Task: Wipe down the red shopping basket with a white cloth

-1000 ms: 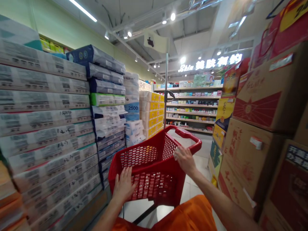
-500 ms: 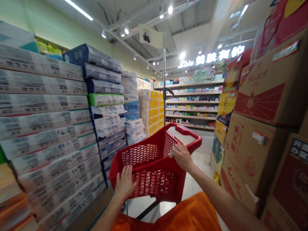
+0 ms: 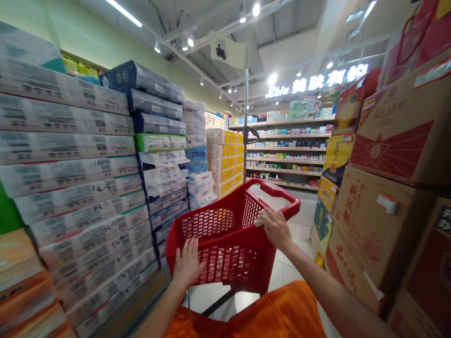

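A red plastic shopping cart (image 3: 246, 234) stands in front of my orange clothing, with a pole and a small flag (image 3: 229, 49) rising behind it. My left hand (image 3: 188, 263) lies with its fingers stretched out against the basket's near left side. Farther right, my right hand (image 3: 276, 229) is closed around a crumpled white wipe (image 3: 261, 218), either cloth or tissue, and rests on the upper side rim. The wipe is mostly covered by the fingers. Beyond that hand, the cart's push handle (image 3: 278, 191) is untouched. The visible part of the basket holds nothing.
Wrapped paper packs (image 3: 81, 183) are stacked high on the left, with yellow-and-white packs (image 3: 225, 159) behind. Cardboard cartons (image 3: 373, 220) are piled along the right. Shelves of small boxed goods (image 3: 285, 145) line the back. Pale floor tiles (image 3: 299, 234) show between cart and cartons.
The view has shifted slightly, so the cart and shelves appear a little farther right. Both hands keep about the same places on the cart.
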### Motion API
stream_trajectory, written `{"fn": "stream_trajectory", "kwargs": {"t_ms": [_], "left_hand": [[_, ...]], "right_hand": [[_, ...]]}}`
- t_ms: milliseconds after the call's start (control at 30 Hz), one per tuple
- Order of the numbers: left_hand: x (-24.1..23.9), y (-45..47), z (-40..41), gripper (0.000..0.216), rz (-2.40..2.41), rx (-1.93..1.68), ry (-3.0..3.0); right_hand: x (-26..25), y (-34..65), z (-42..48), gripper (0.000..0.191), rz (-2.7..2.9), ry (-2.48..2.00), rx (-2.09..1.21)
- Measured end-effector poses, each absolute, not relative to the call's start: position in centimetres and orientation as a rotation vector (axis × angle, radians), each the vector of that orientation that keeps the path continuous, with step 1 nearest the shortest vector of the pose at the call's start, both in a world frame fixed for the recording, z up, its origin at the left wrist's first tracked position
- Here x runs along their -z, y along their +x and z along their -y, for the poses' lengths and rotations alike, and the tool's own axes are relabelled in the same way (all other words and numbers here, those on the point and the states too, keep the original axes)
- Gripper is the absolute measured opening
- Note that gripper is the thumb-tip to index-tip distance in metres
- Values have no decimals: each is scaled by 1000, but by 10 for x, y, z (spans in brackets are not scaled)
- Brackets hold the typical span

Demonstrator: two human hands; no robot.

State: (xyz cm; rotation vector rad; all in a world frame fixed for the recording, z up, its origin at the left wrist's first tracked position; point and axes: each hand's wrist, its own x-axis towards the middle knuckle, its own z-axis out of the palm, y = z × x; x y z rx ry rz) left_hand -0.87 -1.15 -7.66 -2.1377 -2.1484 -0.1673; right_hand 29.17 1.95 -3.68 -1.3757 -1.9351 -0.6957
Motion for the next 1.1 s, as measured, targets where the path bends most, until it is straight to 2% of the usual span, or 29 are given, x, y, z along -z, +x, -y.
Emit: {"fn": "stream_trajectory", "kwargs": {"t_ms": [133,367,633,867,1100], "left_hand": [[78,-3,11,70,2182,196,-2119],[77,-4,15,69,2149,176,-2137],[80,0,14,71,2139,216,-2119],[74,3,17,71,2116,186,-2177],[83,-32,15,63,2286,216,-2001]], "right_hand": [[32,293,-21,28,1780,-1488,664],[74,197,-25,33,2233,-1209,445],[51,278,-22,31,1695,-1412,695],[83,204,-24,36,2087,-1171,558],[61,279,-32,37,1870,-1369,721]]}}
